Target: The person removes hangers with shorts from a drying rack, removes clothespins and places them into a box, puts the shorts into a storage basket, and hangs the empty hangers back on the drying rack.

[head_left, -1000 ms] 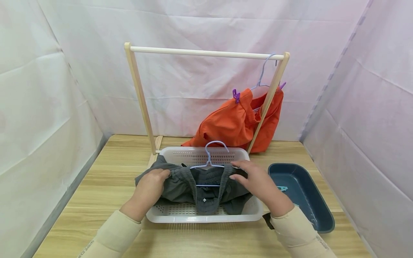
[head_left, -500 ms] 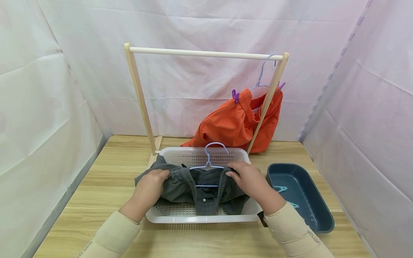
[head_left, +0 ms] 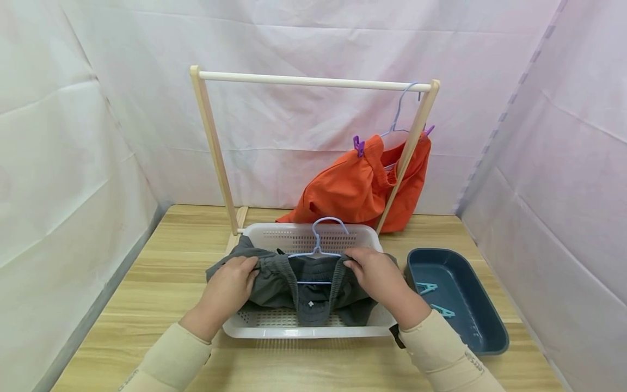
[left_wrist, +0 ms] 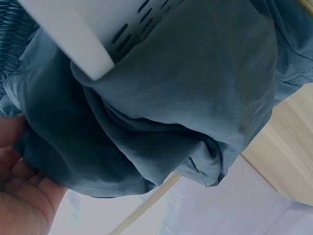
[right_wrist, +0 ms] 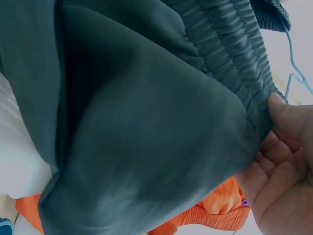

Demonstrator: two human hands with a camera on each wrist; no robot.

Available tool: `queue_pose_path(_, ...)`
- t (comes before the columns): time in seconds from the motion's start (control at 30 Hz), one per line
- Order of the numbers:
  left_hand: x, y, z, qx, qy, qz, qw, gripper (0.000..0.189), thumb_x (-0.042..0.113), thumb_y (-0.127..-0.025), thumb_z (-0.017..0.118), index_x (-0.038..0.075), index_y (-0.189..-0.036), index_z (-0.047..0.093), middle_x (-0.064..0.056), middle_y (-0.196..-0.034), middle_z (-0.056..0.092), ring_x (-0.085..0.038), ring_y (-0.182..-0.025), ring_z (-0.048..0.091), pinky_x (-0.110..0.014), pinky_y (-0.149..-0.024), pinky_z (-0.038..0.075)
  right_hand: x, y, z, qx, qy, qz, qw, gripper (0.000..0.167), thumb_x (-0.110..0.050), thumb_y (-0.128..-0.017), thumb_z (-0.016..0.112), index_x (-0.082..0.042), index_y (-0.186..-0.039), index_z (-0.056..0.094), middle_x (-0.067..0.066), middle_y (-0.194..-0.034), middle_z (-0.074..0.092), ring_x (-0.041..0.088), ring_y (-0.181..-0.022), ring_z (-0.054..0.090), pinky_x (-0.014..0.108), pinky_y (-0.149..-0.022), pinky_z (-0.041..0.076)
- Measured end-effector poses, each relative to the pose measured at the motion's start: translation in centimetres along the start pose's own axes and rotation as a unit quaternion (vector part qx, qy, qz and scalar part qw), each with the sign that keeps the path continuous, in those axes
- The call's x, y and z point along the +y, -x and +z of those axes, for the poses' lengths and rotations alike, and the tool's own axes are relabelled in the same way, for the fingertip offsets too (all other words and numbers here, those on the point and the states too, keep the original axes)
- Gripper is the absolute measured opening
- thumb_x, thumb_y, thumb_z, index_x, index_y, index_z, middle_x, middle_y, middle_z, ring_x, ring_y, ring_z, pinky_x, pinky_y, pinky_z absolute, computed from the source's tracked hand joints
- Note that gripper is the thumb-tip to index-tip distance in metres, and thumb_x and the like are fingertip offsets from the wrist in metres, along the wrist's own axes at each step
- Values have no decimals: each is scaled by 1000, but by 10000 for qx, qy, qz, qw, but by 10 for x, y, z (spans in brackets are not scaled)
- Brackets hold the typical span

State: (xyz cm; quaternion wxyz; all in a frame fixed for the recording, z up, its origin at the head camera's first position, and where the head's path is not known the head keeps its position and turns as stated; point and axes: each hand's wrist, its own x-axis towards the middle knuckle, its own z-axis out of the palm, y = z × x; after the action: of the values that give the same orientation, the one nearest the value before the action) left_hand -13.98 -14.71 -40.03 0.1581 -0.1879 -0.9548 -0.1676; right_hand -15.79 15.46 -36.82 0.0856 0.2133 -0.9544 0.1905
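Observation:
A dark grey pair of elastic-waisted bottoms (head_left: 314,314) lies across the white perforated basket (head_left: 313,332). A light blue hanger (head_left: 317,245) sits inside its waistband, hook pointing up. My left hand (head_left: 226,291) holds the left part of the waistband; in the left wrist view the thumb and fingers (left_wrist: 11,129) meet the cloth edge. On the other side my right hand (head_left: 379,276) pinches the waistband beside the hanger's right arm. The right wrist view shows the right thumb (right_wrist: 281,110) in front of the gathered band and the other fingers partly behind the cloth.
Behind the basket stands a wooden rack with a white rail (head_left: 313,80). Orange bottoms (head_left: 343,185) hang at its right end from a hanger with purple clothespins (head_left: 360,147). To the right, a dark blue tray (head_left: 470,288) contains light blue clothespins (head_left: 426,287).
My right hand has shifted slightly left, and its thumb and fingers have come together on the waistband. The clothespins in the tray are now uncovered. My left hand has barely moved.

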Motion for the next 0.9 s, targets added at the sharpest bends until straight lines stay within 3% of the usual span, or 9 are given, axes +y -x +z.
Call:
queue_pose_path(0.27,4,0,-6,-187,361,-110,9991,47,20,-87,71,0,-128,58,-18,-121,62,-36,-114,58,-51,-93,49,-1,3,1,246,-49,-5,9997,19,-11,-88,69,-9,-107,70,6,-102,71,23,-94,68,44,-84,55)
queue_pose_path(0.5,16,-10,-17,-374,813,-292,9956,49,30,-89,69,2,-127,59,-16,-125,61,-33,-117,57,-49,-96,48,0,6,1,423,-54,-5,9991,18,-10,-88,70,-10,-105,70,6,-99,72,22,-90,68,42,-81,56)
queue_pose_path(0.6,21,-17,-21,-376,786,-150,9961,44,30,-89,69,4,-123,62,-13,-120,64,-30,-113,59,-47,-94,50,2,7,1,534,-63,-34,9985,17,-10,-87,70,-9,-104,70,6,-97,72,22,-88,69,42,-80,57)
queue_pose_path(0.9,33,-34,-30,-320,589,729,9951,26,17,-87,71,4,-109,66,-8,-103,69,-24,-97,65,-40,-84,54,5,9,-1,963,-226,-270,9947,14,-7,-85,72,-7,-99,70,7,-91,71,22,-84,69,41,-75,58)
